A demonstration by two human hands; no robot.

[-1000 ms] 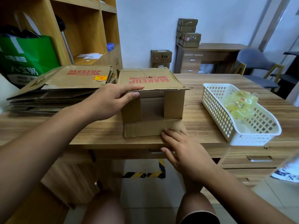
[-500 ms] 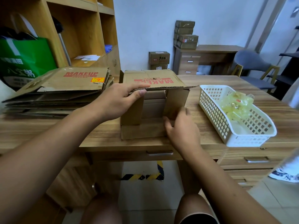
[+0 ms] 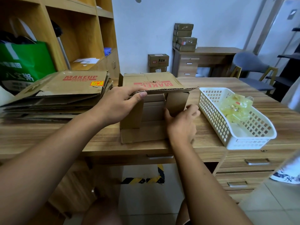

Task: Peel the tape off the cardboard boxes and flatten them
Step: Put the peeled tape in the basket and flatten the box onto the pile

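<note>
A brown cardboard box (image 3: 151, 82) printed MAKEUP in red lies on its side on the wooden desk (image 3: 211, 140), its open end with loose flaps facing me. My left hand (image 3: 118, 106) grips the box's upper left edge, thumb along the corrugated rim. My right hand (image 3: 181, 124) holds the right side flap (image 3: 177, 103), thumb on its inner face and fingers curled behind it. The bottom flap (image 3: 142, 133) lies flat on the desk toward me.
A pile of flattened MAKEUP boxes (image 3: 65, 91) lies on the desk to the left. A white plastic basket (image 3: 253, 140) holding crumpled clear tape (image 3: 235, 108) stands to the right. Behind are a green bag (image 3: 24, 65), wooden shelves, more boxes (image 3: 185, 38) and a chair (image 3: 250, 65).
My right hand has moved from the bottom flap on the desk up to the right side flap and taken hold of it. My left hand has kept its grip on the box's top edge.
</note>
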